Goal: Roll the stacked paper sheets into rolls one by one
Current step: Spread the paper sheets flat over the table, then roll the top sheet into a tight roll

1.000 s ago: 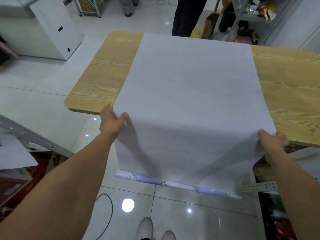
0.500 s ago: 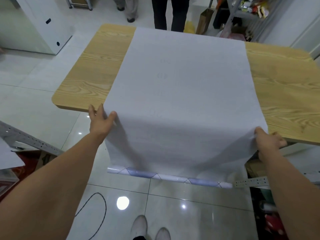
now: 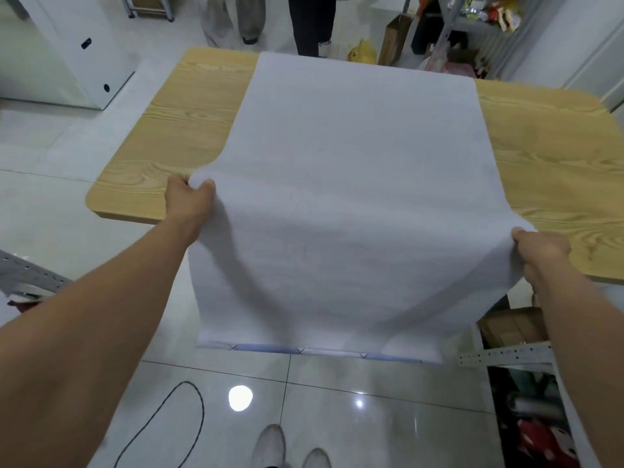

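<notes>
A large white paper sheet (image 3: 358, 157) lies along the wooden table (image 3: 175, 136) and drapes over its near edge toward the floor. My left hand (image 3: 187, 201) grips the sheet's left edge at the table's near edge, and the paper bulges up over my fingers. At the right edge my right hand (image 3: 538, 255) pinches the sheet, lifted a little above the table. The hanging lower end (image 3: 317, 346) shows a blue printed strip along its underside. I cannot tell how many sheets lie stacked underneath.
People's legs (image 3: 312, 25) stand beyond the table's far side, near a paper bag (image 3: 393, 38) and a cluttered shelf (image 3: 472, 25). A white cabinet (image 3: 77, 45) stands far left. Perforated metal bars (image 3: 503, 354), boxes and a black cable (image 3: 182, 420) lie on the tiled floor near my shoes (image 3: 270, 445).
Both hands have lifted the paper's side edges and moved forward over the table's near edge. The hanging part now sags in a curve between them, and the camera has tilted.
</notes>
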